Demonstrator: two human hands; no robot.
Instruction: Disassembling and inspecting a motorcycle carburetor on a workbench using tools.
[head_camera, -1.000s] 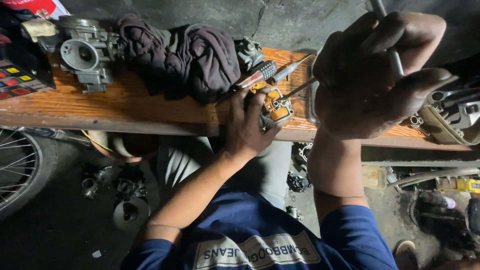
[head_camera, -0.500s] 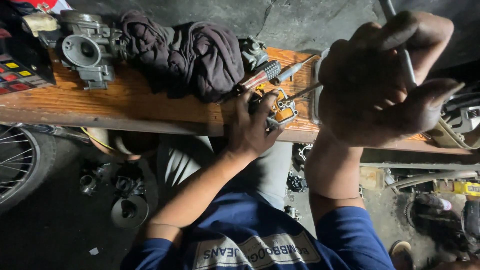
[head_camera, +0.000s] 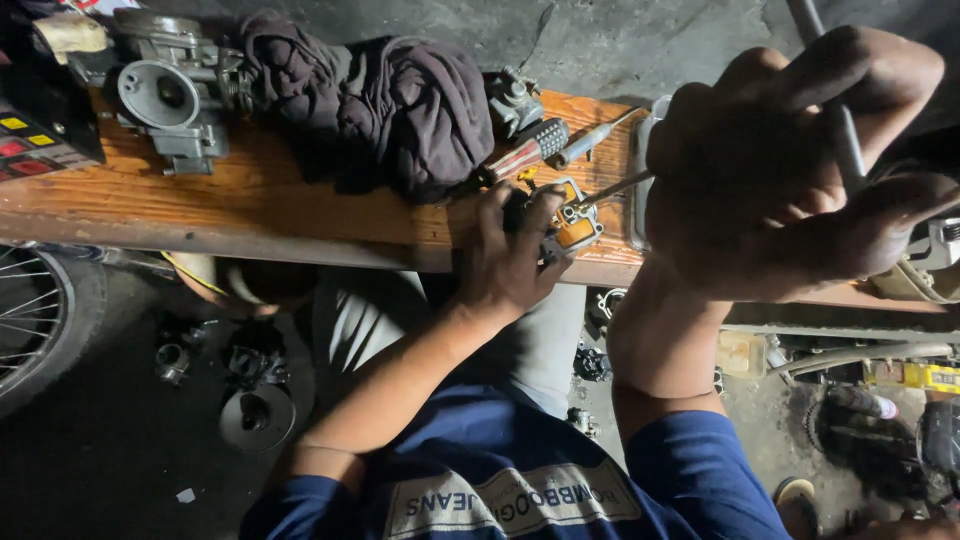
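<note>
My left hand (head_camera: 510, 262) is clamped on a small metal carburetor part with an orange-yellow inside (head_camera: 572, 225), pressing it down at the near edge of the wooden bench (head_camera: 250, 205). My right hand (head_camera: 790, 170), big and close to the camera, is closed around a thin metal tool (head_camera: 838, 130). The tool's slim shaft (head_camera: 615, 188) runs left and its tip meets the top of the part. My fingers hide most of the part.
On the bench lie a grey carburetor body (head_camera: 170, 95), a dark crumpled cloth (head_camera: 385, 100), a red-and-black-handled screwdriver (head_camera: 525, 150) and a small metal fitting (head_camera: 515, 98). A spoked wheel (head_camera: 30, 320) and loose parts (head_camera: 255, 415) sit on the floor below.
My left hand has shifted slightly on the part and grips it tighter. My right hand has kept hold of the tool and drifted a little to the right.
</note>
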